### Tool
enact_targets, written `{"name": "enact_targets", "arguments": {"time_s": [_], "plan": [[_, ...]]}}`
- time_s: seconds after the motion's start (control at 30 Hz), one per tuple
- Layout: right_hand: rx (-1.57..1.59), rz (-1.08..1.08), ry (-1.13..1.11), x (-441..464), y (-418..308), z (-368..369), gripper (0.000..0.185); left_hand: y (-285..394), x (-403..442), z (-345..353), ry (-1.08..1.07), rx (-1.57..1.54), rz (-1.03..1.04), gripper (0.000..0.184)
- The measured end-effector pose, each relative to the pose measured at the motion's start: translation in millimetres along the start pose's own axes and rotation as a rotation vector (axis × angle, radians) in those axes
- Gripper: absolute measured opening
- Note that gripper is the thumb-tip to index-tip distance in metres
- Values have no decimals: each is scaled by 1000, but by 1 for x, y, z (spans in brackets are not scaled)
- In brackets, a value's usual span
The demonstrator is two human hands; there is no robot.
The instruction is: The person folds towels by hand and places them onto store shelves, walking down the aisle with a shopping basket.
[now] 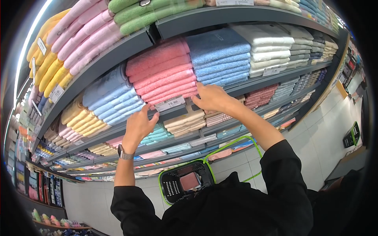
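A stack of folded pink towels (163,74) sits on the middle shelf in front of me, above a 15.90 price label (173,104). My left hand (139,126), with a watch (126,152) on the wrist, is at the stack's lower left corner, thumb and fingers apart. At the lower right corner, my right hand (212,97) has its fingertips against the towels and its thumb near the shelf edge. Blue towels (220,55) are stacked to the right, and light blue towels (112,96) to the left. Neither hand has lifted a towel.
A black shopping basket (173,185) with a green rim and handle stands on the tiled floor (238,167), a pink item (189,181) inside. The upper shelf (236,17) juts out above. Another green-rimmed basket (350,135) is at far right.
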State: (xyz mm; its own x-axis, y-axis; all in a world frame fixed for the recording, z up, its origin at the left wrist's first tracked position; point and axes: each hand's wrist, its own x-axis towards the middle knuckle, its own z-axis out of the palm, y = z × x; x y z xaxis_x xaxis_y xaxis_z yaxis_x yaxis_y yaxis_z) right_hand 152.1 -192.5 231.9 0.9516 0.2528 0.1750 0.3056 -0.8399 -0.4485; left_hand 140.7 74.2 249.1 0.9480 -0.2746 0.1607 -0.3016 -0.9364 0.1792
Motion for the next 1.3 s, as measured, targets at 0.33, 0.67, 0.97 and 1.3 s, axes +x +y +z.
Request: {"name": "enact_targets", "arguments": {"time_s": [0.33,0.67,0.97,1.3], "plan": [[230,66,-145,-2,-5,-9,41,1,0,-3,-123,-242,-73,64],[262,48,-143,-1,-3,-1,44,-5,3,4,-98,-319,-80,57],[233,70,-128,-5,-6,-6,46,1,2,1,-87,-357,-92,41],[296,137,-167,-8,-10,-8,46,2,4,6,-42,-384,-112,30]]}}
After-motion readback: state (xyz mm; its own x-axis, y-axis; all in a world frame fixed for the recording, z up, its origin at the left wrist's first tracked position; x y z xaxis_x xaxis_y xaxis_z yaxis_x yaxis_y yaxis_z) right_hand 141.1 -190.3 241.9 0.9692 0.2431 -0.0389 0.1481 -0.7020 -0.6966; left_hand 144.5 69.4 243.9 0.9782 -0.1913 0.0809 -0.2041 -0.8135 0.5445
